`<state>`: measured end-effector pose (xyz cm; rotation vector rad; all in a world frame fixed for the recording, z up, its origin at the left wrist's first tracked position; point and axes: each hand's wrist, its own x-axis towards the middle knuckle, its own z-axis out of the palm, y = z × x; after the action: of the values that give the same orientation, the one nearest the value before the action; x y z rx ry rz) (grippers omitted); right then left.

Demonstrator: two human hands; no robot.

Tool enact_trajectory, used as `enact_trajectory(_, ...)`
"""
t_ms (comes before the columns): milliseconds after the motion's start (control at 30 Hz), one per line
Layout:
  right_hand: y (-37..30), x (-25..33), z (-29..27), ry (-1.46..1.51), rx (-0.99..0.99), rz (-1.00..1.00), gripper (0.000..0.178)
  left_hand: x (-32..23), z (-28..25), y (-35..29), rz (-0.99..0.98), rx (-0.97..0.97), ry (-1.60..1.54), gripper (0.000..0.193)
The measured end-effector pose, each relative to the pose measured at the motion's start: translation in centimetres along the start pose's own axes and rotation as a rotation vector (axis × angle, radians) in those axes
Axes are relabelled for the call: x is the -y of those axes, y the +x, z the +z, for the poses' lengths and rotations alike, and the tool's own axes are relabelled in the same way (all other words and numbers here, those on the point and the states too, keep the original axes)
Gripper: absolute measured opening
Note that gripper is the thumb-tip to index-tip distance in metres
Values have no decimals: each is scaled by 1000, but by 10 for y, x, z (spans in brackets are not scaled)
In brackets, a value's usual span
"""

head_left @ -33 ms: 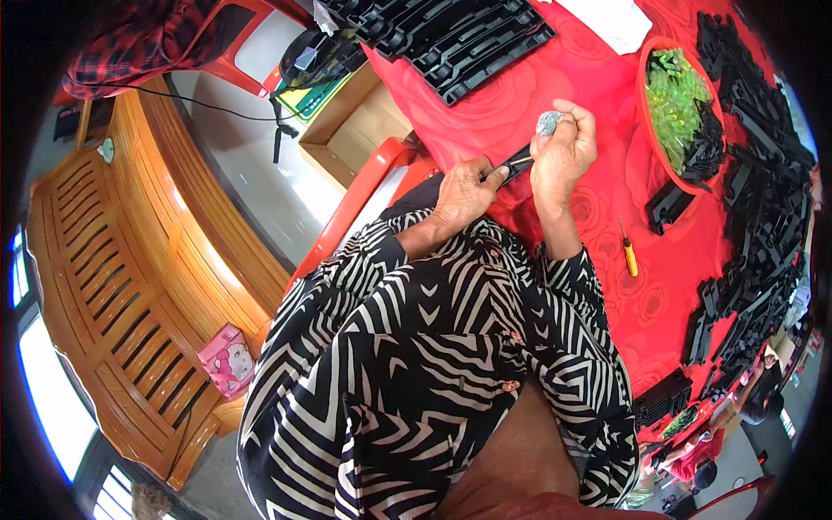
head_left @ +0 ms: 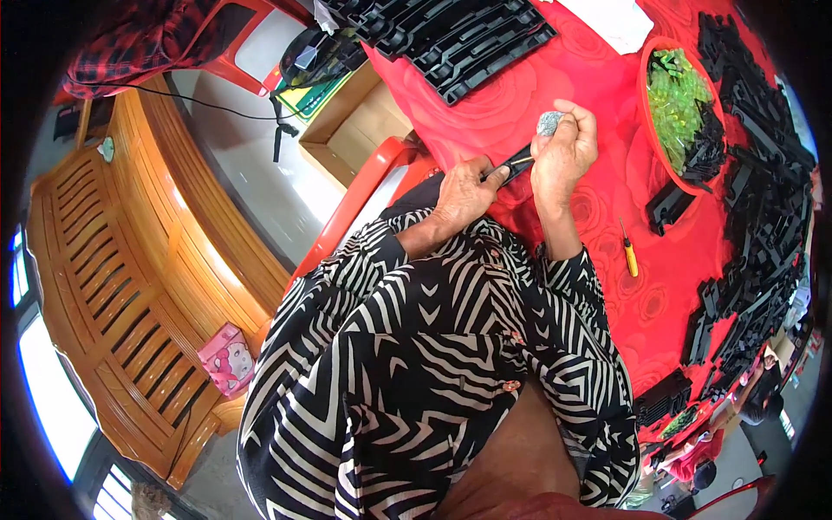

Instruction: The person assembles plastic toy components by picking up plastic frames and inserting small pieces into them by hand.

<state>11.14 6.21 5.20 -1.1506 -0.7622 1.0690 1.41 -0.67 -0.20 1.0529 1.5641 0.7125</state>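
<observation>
Fingers of the left hand are closed around a slim black plastic part, toward half past one from the view's centre; a thin-shafted tool with a lumpy, silvery end is clenched in the right hand. Should the smooth plastic slip, the left thumb could be jabbed. At four o'clock from the part, a yellow-handled tool is laid on rose-patterned red cloth.

The left hand pinches close beside the curled, gripping right hand.
</observation>
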Motion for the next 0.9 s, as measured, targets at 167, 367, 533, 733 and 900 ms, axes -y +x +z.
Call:
enact_trajectory(167,0,-6,-3,-63,4,-8,17,3,3,-5,-38,-16,-32,31)
enact_trajectory(367,-4,-8,-3,-80,39,-19,17,5,5,-7,-45,27,-128,24)
enact_trajectory(533,-2,-14,-1,-277,77,-166,18,6,7,-3,-56,47,-201,23)
enact_trajectory(733,-5,0,-2,-77,53,-144,18,-1,4,0,4,86,-247,23)
enact_trajectory(900,-7,39,-15,192,-43,-279,18,2,-1,2,21,112,-289,25)
